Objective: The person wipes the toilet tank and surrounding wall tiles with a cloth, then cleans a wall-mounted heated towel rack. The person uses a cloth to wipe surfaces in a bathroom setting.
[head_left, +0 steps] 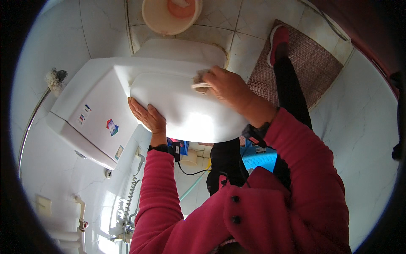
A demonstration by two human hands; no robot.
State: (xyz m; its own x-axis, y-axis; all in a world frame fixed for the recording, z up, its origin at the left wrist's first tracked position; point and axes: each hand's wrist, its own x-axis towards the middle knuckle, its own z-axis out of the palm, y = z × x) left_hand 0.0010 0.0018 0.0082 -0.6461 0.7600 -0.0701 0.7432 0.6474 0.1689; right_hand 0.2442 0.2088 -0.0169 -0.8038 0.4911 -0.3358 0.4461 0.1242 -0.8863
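Observation:
A white toilet with its lid [169, 106] down lies before me, its tank [99, 127] to the left. My left hand [149, 119] rests on the lid's left edge, near the tank, with the fingers stretched out. In my right hand [228, 86] is a crumpled, greyish-beige cloth [200, 82], which meets the lid's upper surface toward its far right side. The fingers are closed round the cloth and partly hide it. A dark band circles each wrist.
Beyond the toilet stands a pale bucket [154, 21] with something orange inside. A brownish woven mat [262, 82] covers floor tiles at the right, under my shoe. A blue plastic item [259, 159] sits below the lid. At the left are a fluffy-headed rod [56, 79] and wall pipes [81, 216].

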